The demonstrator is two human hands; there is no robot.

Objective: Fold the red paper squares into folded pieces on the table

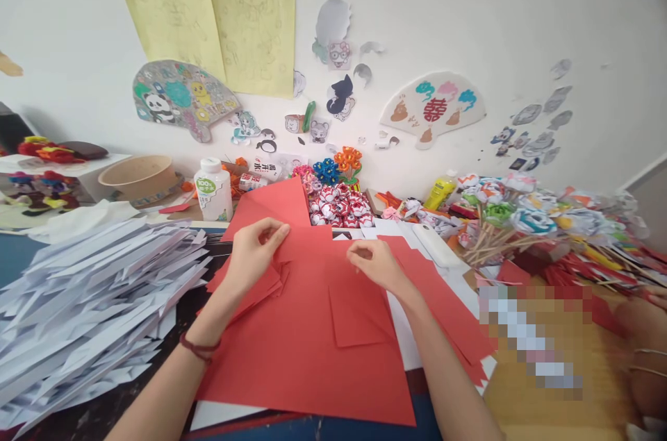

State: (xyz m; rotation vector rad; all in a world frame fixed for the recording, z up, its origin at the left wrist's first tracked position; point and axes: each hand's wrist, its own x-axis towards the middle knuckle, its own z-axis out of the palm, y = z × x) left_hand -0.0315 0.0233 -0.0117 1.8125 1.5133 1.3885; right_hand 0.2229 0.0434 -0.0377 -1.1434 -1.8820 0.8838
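Note:
My left hand (256, 253) is closed in a pinch at the upper edge of red paper (307, 253), thumb against forefinger. My right hand (379, 264) hovers over the right part of the red paper with its fingers curled together; whether they grip an edge is hard to see. A large red sheet (292, 371) lies flat below both hands. On it, under my right hand, rests a smaller red piece (360, 316). Several small red pieces (260, 292) are stacked beside my left wrist, and another red sheet (271, 205) lies behind it.
Folded white paper strips (99, 309) are heaped at left. Red sheets (442, 302) lie over white paper at right. Behind stand a white bottle (212, 189), red-and-white flowers (341, 206) and a yellow bottle (440, 192). Another person's arm (649, 351) is at far right.

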